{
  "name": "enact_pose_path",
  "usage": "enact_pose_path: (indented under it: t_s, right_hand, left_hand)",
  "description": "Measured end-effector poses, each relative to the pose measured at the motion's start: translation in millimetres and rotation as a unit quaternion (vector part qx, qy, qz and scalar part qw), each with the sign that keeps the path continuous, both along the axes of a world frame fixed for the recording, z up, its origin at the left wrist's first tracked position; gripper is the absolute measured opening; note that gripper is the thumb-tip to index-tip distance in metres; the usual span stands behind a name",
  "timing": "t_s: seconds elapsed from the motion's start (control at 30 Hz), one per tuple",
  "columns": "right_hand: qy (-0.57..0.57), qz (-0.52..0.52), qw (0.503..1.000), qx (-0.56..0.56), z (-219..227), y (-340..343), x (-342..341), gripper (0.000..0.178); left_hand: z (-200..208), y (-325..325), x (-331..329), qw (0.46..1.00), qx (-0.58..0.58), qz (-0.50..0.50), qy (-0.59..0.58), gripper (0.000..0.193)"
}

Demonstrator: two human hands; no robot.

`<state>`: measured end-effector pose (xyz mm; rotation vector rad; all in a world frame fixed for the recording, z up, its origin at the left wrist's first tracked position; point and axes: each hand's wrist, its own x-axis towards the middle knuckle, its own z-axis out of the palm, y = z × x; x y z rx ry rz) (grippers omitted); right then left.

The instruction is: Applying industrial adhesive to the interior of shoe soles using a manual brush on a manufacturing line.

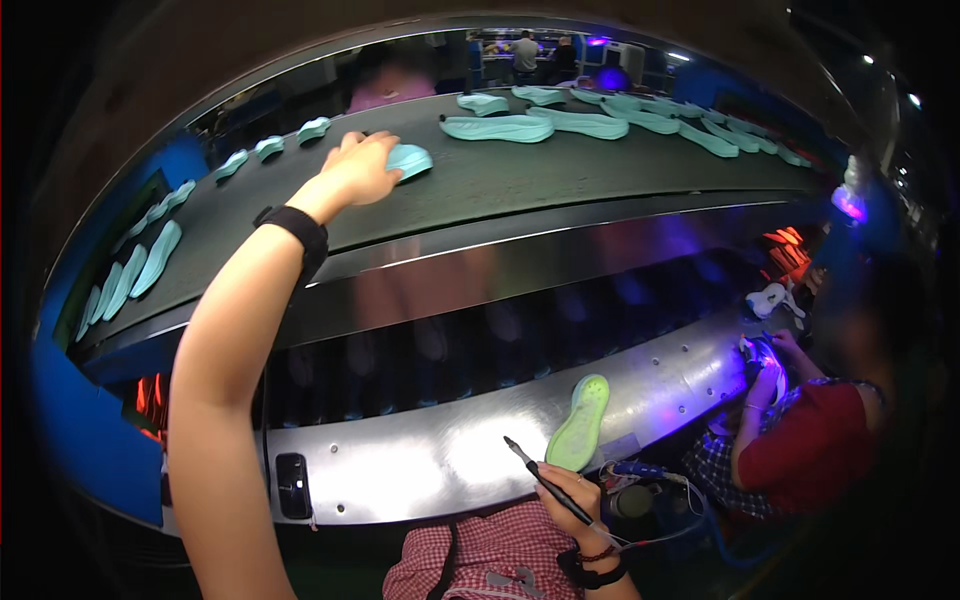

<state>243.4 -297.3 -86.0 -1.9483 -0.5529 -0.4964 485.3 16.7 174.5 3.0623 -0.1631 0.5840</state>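
Observation:
My left hand reaches far out over the dark conveyor belt, its fingers closed on the near end of a teal shoe sole. Part of that sole is hidden beneath the hand. Low in the middle, my right hand grips a slim black brush like a pen. Its tip points up and left over the metal ledge, and a thin tube trails from its rear end. Just beyond the right hand, a yellow-green shoe sole lies on the ledge, inner side up.
Teal soles line the conveyor belt, with several more at its left end. A black phone lies on the metal ledge. At right, a co-worker in a red top handles a shoe under purple light. Cables run beside my right hand.

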Motion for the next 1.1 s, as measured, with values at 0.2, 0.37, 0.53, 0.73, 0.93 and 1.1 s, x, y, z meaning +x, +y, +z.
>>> enact_pose_path:
  t_s: [0.2, 0.37, 0.53, 0.73, 0.93, 1.1]
  right_hand:
    - [0.253, -0.02, 0.931, 0.261, -15, -13, -10, 0.026]
    - [0.304, 0.033, 0.859, 0.411, -24, -26, -7, 0.027]
    - [0.331, 0.078, 0.821, 0.459, -17, -19, -9, 0.023]
    - [0.288, 0.086, 0.852, 0.428, -8, -2, -10, 0.021]
    - [0.232, 0.169, 0.836, 0.467, 4, 9, -20, 0.025]
    - [0.331, 0.207, 0.807, 0.443, 1, 36, -36, 0.022]
  left_hand:
    - [-15, 2, 43, 0.989, 0.001, 0.079, 0.121, 0.04]
    - [-4, 9, -1, 0.989, -0.02, 0.018, 0.142, 0.029]
    - [-44, 37, -106, 0.926, -0.339, -0.105, -0.129, 0.026]
    - [-112, 41, -220, 0.45, -0.88, -0.12, 0.095, 0.036]
    - [-245, 7, -303, 0.163, -0.907, -0.308, 0.239, 0.085]
    - [-331, -29, -333, 0.209, -0.917, -0.095, 0.325, 0.079]
